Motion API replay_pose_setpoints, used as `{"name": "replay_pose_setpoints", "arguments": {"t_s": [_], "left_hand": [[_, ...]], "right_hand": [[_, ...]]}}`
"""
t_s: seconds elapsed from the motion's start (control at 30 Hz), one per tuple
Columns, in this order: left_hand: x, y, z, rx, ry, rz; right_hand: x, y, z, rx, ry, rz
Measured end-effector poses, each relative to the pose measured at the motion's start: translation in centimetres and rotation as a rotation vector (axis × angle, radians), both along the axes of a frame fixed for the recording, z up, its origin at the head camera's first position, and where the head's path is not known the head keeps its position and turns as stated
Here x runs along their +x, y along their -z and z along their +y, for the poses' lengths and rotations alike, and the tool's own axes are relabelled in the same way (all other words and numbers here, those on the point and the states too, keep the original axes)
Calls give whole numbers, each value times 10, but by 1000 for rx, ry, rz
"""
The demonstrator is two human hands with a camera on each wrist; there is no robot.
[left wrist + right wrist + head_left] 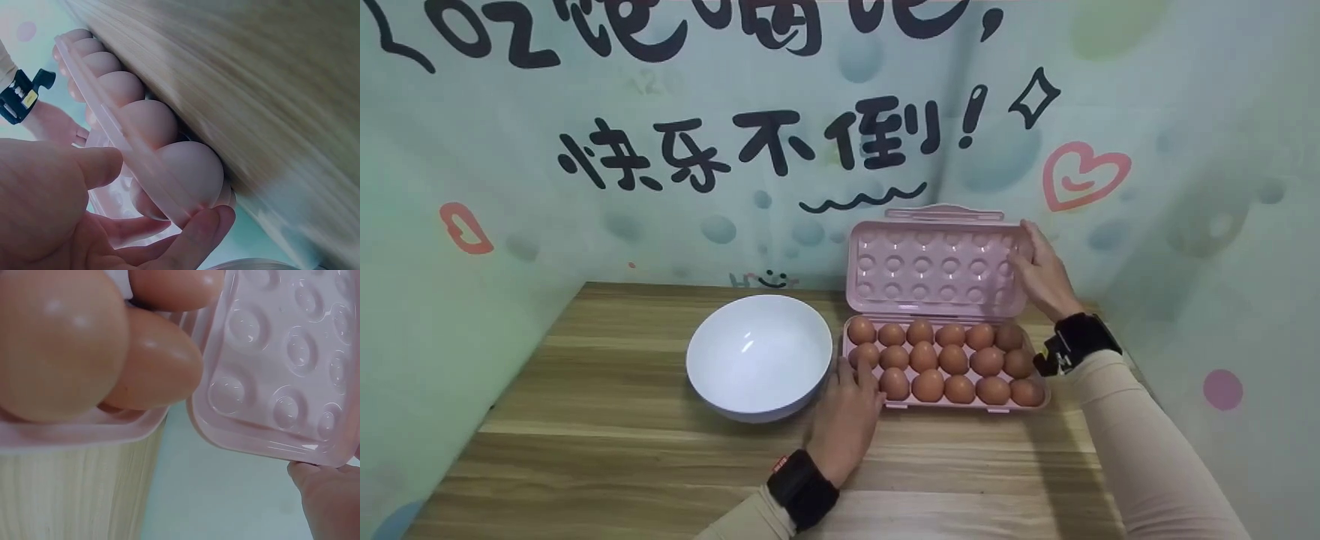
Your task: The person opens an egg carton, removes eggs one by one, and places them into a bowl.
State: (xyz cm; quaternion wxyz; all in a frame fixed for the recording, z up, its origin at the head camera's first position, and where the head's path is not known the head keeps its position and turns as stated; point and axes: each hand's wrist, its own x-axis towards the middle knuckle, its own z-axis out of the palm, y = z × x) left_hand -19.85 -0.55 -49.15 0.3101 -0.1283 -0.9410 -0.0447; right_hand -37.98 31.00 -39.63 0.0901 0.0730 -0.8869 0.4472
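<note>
A pink plastic egg box (894,405) lies on the table, its lid (937,266) raised at the back. Rows of brown eggs (928,385) fill the base. My left hand (846,420) holds the near left corner of the base; in the left wrist view the thumb (104,166) lies along the rim and a fingertip (216,222) is at the corner beside an egg. At the lid's right edge, my right hand (1044,277) grips it between thumb and fingers. Only part of this hand (332,500) shows in the right wrist view.
A white bowl (761,352) stands left of the egg box, close to my left hand. The wooden table (607,450) meets a printed wall sheet (675,225) behind the box, with side walls to the left and right.
</note>
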Motion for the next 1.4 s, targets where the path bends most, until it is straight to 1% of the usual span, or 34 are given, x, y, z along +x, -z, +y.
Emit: {"name": "replay_pose_setpoints", "arguments": {"t_s": [0.23,0.4,0.6,0.67,0.77,0.83,0.97,1.07,1.13,1.2,1.27,1.33,1.4], "left_hand": [[1,-1,0,-9,-4,-35],[2,-1,1,-12,3,-49],[0,-2,1,34,24,-57],[0,-4,0,51,30,-78],[0,-6,-1,52,38,-101],[0,-6,-2,40,43,-104],[-1,-7,-3,18,43,-76],[0,-11,-3,15,35,-59],[2,-16,-3,28,41,-58],[4,-22,-4,38,63,-55],[5,-29,-6,53,109,-61],[5,-37,-11,67,185,-85],[4,-46,-18,104,281,-132]], "right_hand": [[-2,3,1,30,-26,-8],[-2,4,3,54,-27,-9],[-1,3,6,57,-34,26],[0,2,7,64,-32,43],[1,1,7,72,-29,72],[2,1,8,74,-26,87],[3,3,10,67,-30,109],[7,3,12,65,-31,112],[9,3,13,60,-29,113],[13,1,14,58,-22,122],[18,0,14,62,-12,148],[24,-2,14,74,6,188],[31,-3,13,91,25,248]]}}
